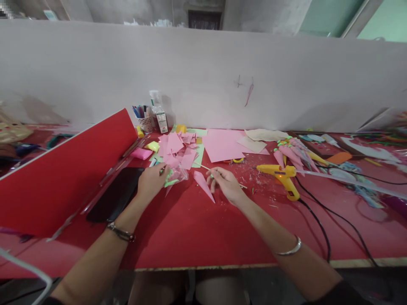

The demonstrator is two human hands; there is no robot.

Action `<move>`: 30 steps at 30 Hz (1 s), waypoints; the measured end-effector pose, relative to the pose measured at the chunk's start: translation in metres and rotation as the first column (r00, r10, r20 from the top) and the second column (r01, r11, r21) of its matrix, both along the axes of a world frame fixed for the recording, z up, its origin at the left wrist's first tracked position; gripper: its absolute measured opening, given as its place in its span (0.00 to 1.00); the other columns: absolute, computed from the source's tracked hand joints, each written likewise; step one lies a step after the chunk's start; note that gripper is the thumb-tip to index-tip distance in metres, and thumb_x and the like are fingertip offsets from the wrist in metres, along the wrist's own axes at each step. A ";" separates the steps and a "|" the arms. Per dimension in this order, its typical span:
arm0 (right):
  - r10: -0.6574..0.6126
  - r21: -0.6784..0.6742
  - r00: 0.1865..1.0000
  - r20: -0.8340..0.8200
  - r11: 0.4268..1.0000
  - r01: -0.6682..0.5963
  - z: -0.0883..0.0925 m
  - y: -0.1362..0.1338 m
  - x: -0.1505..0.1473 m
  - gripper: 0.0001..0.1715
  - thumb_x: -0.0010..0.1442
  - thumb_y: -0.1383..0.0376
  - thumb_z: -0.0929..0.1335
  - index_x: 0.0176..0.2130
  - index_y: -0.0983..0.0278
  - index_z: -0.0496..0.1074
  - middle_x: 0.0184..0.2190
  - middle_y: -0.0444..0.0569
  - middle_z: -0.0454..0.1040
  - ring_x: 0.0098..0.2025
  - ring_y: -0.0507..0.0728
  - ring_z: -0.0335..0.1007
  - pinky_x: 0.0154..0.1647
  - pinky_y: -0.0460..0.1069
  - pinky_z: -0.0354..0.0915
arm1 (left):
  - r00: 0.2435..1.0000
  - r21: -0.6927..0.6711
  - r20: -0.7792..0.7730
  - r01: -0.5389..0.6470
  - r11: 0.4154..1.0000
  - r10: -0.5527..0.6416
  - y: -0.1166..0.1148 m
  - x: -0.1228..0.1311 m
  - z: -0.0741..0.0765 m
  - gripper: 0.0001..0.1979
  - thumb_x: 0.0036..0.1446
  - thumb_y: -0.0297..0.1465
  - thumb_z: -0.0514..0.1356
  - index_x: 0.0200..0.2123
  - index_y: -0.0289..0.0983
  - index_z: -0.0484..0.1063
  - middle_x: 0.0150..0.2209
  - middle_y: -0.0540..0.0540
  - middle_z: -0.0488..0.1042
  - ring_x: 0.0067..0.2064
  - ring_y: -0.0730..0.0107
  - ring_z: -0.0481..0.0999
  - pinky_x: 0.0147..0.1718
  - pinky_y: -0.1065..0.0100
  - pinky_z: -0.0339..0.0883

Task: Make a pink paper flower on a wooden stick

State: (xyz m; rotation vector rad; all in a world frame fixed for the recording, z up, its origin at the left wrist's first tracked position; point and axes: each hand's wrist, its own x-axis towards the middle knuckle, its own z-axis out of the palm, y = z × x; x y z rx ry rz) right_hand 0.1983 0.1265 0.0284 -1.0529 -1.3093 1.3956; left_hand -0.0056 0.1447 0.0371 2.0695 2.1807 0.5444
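Note:
My left hand (154,181) is closed, its fingertips at light green clay pieces (171,183) beside a clear plastic bag (182,173). A thin wooden stick (202,166) runs through my right hand (226,184), whose fingers are curled in a pinch. A small green bit shows at those fingertips. Between the hands, close to the right fingers, a pink paper cone (204,186) lies on the red table (190,237). Part of another pink piece shows under the left hand's side of the bag.
Pink paper scraps (174,144) and a pink sheet (222,144) lie behind the hands. A yellow glue gun (286,178) with a cable rests at right, near finished pink cones (291,152). At left are a black tablet-like slab (116,195), a red board (70,173) and a pen cup (145,123).

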 end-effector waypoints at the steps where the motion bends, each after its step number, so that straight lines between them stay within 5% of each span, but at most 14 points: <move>1: 0.016 0.016 0.999 0.032 1.000 -0.017 -0.001 0.000 0.000 0.14 0.49 0.55 0.62 0.25 0.64 0.61 0.14 0.37 0.61 0.12 0.44 0.54 0.15 0.43 0.53 | 1.000 -0.001 0.004 -0.007 1.000 0.007 0.000 0.000 0.001 0.16 0.54 0.36 0.45 0.33 0.38 0.70 0.29 0.44 0.74 0.29 0.67 0.70 0.22 0.73 0.49; 5: -0.065 0.090 0.997 0.038 0.994 0.062 -0.002 0.000 0.001 0.19 0.49 0.52 0.62 0.20 0.63 0.57 0.12 0.34 0.51 0.13 0.44 0.47 0.15 0.42 0.48 | 0.999 -0.019 0.012 -0.031 0.999 0.031 -0.002 0.000 0.003 0.15 0.54 0.36 0.45 0.32 0.39 0.70 0.30 0.44 0.74 0.31 0.66 0.71 0.22 0.73 0.50; 8: -0.138 0.150 0.990 0.036 0.980 0.131 0.000 0.000 0.001 0.17 0.49 0.53 0.61 0.22 0.64 0.61 0.16 0.37 0.56 0.17 0.45 0.53 0.20 0.42 0.53 | 0.998 -0.005 0.022 -0.055 0.998 0.055 -0.001 -0.001 0.002 0.14 0.54 0.35 0.47 0.35 0.39 0.69 0.31 0.46 0.74 0.32 0.65 0.71 0.23 0.72 0.52; 12: -0.168 0.228 0.978 0.123 0.964 0.137 0.003 0.000 0.001 0.11 0.48 0.60 0.63 0.31 0.64 0.68 0.27 0.42 0.66 0.25 0.47 0.60 0.30 0.44 0.60 | 0.998 0.300 -0.057 -0.005 0.954 0.023 -0.001 0.002 -0.005 0.16 0.51 0.32 0.52 0.44 0.35 0.64 0.40 0.42 0.71 0.42 0.60 0.68 0.35 0.66 0.57; 14: -0.172 0.240 0.976 0.134 0.961 0.137 0.003 0.000 0.000 0.09 0.46 0.64 0.64 0.31 0.64 0.68 0.30 0.44 0.68 0.27 0.47 0.62 0.33 0.45 0.61 | 0.988 0.381 -0.128 0.124 0.916 -0.081 -0.004 0.009 -0.008 0.14 0.52 0.33 0.52 0.41 0.35 0.67 0.41 0.41 0.70 0.44 0.59 0.66 0.39 0.63 0.55; 17: -0.154 0.214 0.982 0.113 0.968 0.127 0.002 0.001 0.000 0.06 0.45 0.65 0.64 0.28 0.65 0.67 0.24 0.43 0.68 0.24 0.48 0.63 0.30 0.45 0.61 | 0.890 0.281 -0.230 0.447 0.849 -0.393 -0.013 0.028 -0.012 0.10 0.55 0.34 0.51 0.31 0.40 0.71 0.35 0.47 0.72 0.40 0.63 0.67 0.40 0.62 0.54; 19: -0.134 0.210 0.985 0.110 0.972 0.109 0.002 0.001 0.000 0.06 0.45 0.64 0.64 0.26 0.65 0.66 0.19 0.40 0.66 0.21 0.47 0.62 0.25 0.44 0.60 | 0.831 0.250 -0.281 0.546 0.800 -0.480 -0.019 0.039 -0.014 0.11 0.55 0.36 0.51 0.31 0.39 0.71 0.34 0.47 0.72 0.40 0.63 0.67 0.40 0.61 0.54; 25: -0.069 0.234 0.987 0.148 0.972 0.033 0.005 -0.004 -0.003 0.09 0.48 0.62 0.63 0.23 0.65 0.65 0.16 0.39 0.63 0.17 0.46 0.58 0.21 0.43 0.58 | 0.866 0.135 -0.255 0.472 0.871 -0.430 -0.020 0.046 -0.021 0.08 0.52 0.33 0.55 0.34 0.39 0.72 0.33 0.46 0.73 0.38 0.61 0.69 0.39 0.58 0.54; 30: -0.063 0.251 0.977 0.204 0.968 0.010 0.004 -0.004 -0.004 0.09 0.49 0.62 0.62 0.25 0.66 0.67 0.15 0.39 0.63 0.18 0.46 0.58 0.22 0.43 0.58 | 0.877 0.090 -0.109 0.478 0.873 -0.469 -0.016 0.047 -0.019 0.06 0.53 0.30 0.55 0.31 0.39 0.72 0.33 0.48 0.74 0.37 0.62 0.70 0.38 0.58 0.54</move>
